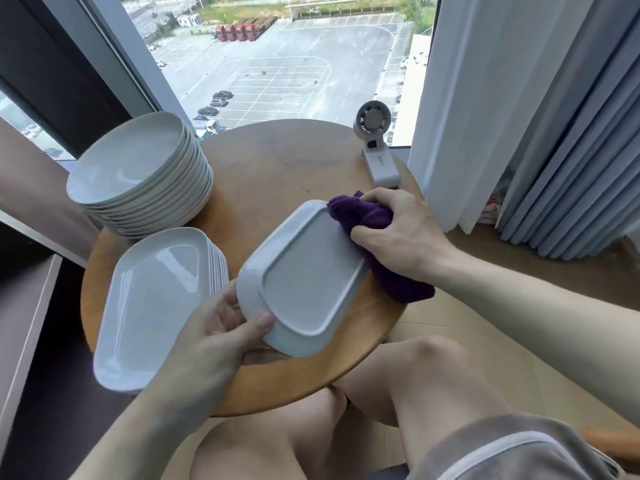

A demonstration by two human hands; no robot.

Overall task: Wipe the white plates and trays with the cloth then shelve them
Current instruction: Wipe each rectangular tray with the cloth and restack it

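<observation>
Round, smooth wooden table (277,174) by a window. At far left, a tall stack of glossy round white plates (138,174); nearer, a stack of rounded-rectangular white trays (149,306). Tilted above the near edge, ridged underside up, one held tray (308,275), its near corner gripped by the left hand (207,344). Against its far edge, a bunched, fuzzy purple cloth (360,214), clenched in the right hand (401,233). Behind, a small white plastic fan (374,133).
</observation>
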